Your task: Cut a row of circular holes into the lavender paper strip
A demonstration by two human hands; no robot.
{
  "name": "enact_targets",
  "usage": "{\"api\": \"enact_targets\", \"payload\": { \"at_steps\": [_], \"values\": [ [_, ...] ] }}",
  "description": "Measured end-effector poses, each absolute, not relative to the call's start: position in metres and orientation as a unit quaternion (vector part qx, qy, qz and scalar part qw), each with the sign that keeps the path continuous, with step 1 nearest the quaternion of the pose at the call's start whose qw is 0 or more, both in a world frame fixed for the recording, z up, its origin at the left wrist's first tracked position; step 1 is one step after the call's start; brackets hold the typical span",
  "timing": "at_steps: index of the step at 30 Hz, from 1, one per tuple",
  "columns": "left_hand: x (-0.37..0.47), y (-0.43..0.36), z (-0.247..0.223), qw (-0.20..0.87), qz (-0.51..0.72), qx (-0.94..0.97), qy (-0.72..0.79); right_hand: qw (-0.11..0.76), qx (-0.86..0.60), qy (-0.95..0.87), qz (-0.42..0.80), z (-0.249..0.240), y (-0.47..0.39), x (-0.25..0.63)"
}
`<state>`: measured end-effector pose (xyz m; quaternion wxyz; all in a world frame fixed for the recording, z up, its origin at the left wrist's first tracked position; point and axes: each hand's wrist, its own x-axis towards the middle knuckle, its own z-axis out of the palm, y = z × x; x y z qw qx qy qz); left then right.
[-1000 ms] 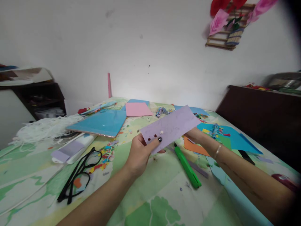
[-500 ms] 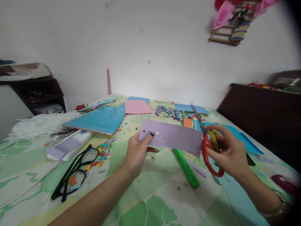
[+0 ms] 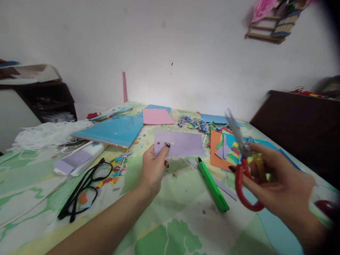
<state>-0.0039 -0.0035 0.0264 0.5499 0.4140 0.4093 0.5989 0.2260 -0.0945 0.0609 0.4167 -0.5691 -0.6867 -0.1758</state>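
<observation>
My left hand (image 3: 154, 170) pinches a lilac strip of paper (image 3: 187, 144) by its left end, thumb on top. The strip is held up above the table, and small round marks or holes show near the thumb. In my right hand (image 3: 278, 184) is a pair of scissors (image 3: 242, 156) with red and yellow handles. Their blades point up and away, slightly blurred, apart from the paper. Below and between my hands a green box cutter (image 3: 214, 187) lies on the tablecloth, beside a narrow lilac strip (image 3: 225, 189).
Black glasses (image 3: 85, 187) lie at left, near colourful paper scraps (image 3: 114, 173). Behind them are a blue paper pack (image 3: 114, 131), pink paper (image 3: 157, 117) and white string (image 3: 50, 136). Orange paper (image 3: 215, 150) with scraps lies right of centre. A wall stands behind the table.
My right hand with the scissors has moved right and toward me, away from the paper. The lilac strip now looks shorter and more level, its right end farther from the scissors.
</observation>
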Motion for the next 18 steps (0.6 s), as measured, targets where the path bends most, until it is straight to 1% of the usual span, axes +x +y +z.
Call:
{"api": "enact_targets", "payload": {
  "at_steps": [1, 3, 7, 10, 18],
  "values": [
    [-0.003, -0.005, 0.026, 0.558, 0.597, 0.412, 0.403, 0.379, -0.557, -0.708, -0.213, 0.057, -0.094, 0.221],
    [-0.001, -0.009, 0.027, 0.574, 0.596, 0.409, 0.384, 0.322, -0.496, -0.774, -0.228, 0.045, -0.091, 0.210],
    [0.002, -0.015, 0.031, 0.602, 0.597, 0.408, 0.339, 0.264, -0.468, -0.810, -0.234, 0.022, -0.085, 0.198],
    [0.003, -0.018, 0.033, 0.617, 0.594, 0.407, 0.316, 0.256, -0.478, -0.802, -0.253, 0.013, -0.083, 0.201],
    [0.005, -0.024, 0.034, 0.626, 0.588, 0.409, 0.307, 0.280, -0.467, -0.785, -0.297, 0.010, -0.081, 0.206]
  ]
}}
